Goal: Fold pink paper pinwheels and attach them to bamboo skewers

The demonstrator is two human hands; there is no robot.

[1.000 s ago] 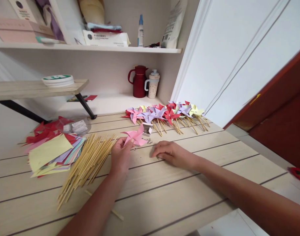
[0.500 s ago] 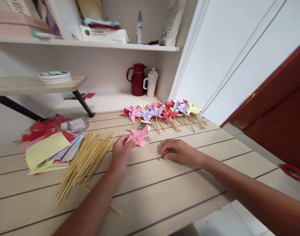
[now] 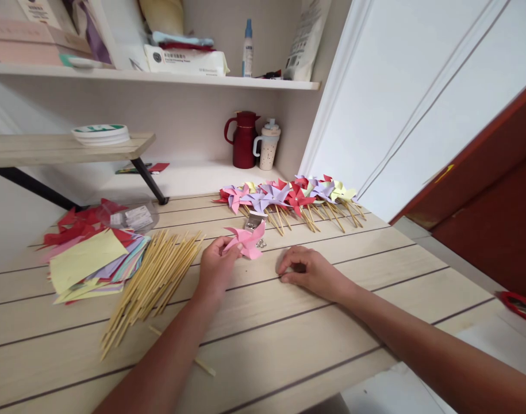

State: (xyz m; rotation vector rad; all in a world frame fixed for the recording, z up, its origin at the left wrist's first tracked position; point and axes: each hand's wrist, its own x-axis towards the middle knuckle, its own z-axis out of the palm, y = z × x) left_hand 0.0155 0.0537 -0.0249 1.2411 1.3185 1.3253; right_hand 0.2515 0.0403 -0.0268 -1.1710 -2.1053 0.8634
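Left hand (image 3: 215, 265) pinches pink pinwheel (image 3: 246, 240); right hand (image 3: 308, 270) fingers curled on table (image 3: 288, 333), apparently picking up a pin. Next: pin through centre, needs alignment.

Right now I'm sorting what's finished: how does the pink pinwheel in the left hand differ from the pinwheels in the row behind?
The pink pinwheel, held by the left hand, shows no stick; the row of pinwheels lie on sticks, untouched. It is a single pink one; the row mixes red, purple, yellow. Both are folded paper.
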